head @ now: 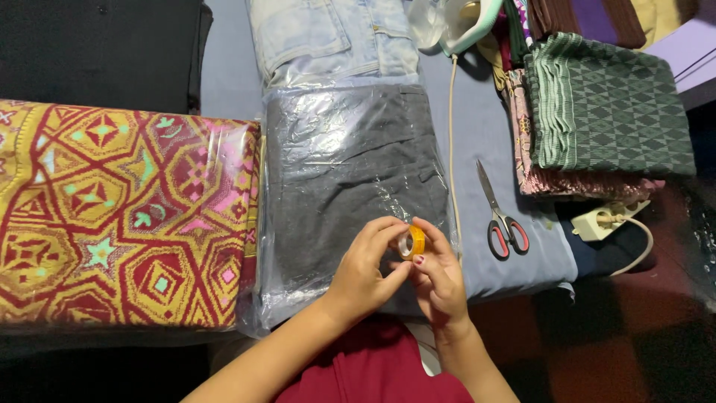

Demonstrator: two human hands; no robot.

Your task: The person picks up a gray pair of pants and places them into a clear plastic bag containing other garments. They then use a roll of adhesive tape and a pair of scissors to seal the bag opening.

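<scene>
A small roll of clear tape (410, 242) with a yellow core is held between both hands. My left hand (365, 265) pinches it from the left and my right hand (438, 276) grips it from the right and below. Both hover over the near edge of a dark grey folded garment in a clear plastic bag (347, 172). Scissors (501, 216) with red and black handles lie shut on the blue-grey cloth just right of my hands.
A red and gold patterned fabric in plastic (119, 216) lies at left. Folded light jeans (332, 37) sit behind the bagged garment. A stack of green and pink patterned cloths (608, 112) is at right, with a white cable (452, 149) and a cream power plug (608, 220).
</scene>
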